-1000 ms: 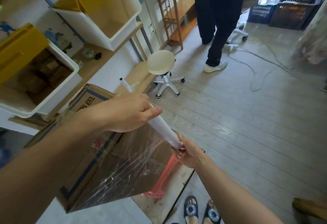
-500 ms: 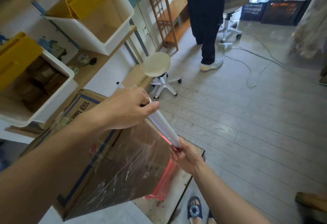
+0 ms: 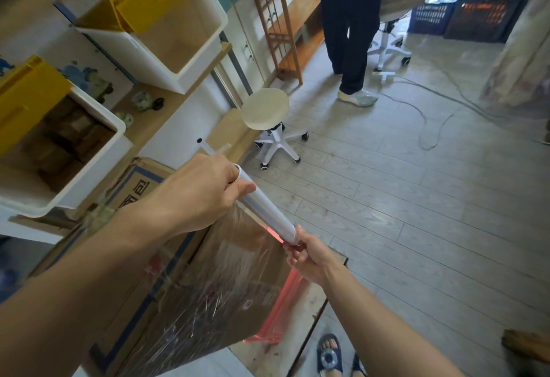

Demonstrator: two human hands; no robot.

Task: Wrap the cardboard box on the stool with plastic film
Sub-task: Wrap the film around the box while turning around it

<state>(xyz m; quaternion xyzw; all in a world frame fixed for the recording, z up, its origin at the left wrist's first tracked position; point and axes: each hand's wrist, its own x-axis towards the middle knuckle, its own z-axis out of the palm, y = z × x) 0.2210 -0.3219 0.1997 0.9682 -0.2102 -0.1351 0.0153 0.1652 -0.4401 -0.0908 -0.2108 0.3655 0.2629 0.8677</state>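
**Film roll held over box, both hands on it**

Cardboard box [image 3: 140, 181]: brown, with a blue border stripe and dark printed characters on its top. It sits on a red plastic stool [image 3: 281, 314], which shows only below the box's near right corner.

The near face of the box is covered by clear plastic film [image 3: 232, 284], glossy and wrinkled, with streaks of glare. The sheet runs up to the film roll [image 3: 265, 208], which slants above the box's upper right edge.

Left hand [image 3: 202, 195]: fingers curled round the roll's far end, thumb laid along it.

Right hand [image 3: 309, 257]: fingertips pinching the near end of the roll.

A round white stool [image 3: 265, 109] stands well apart on the plank floor.
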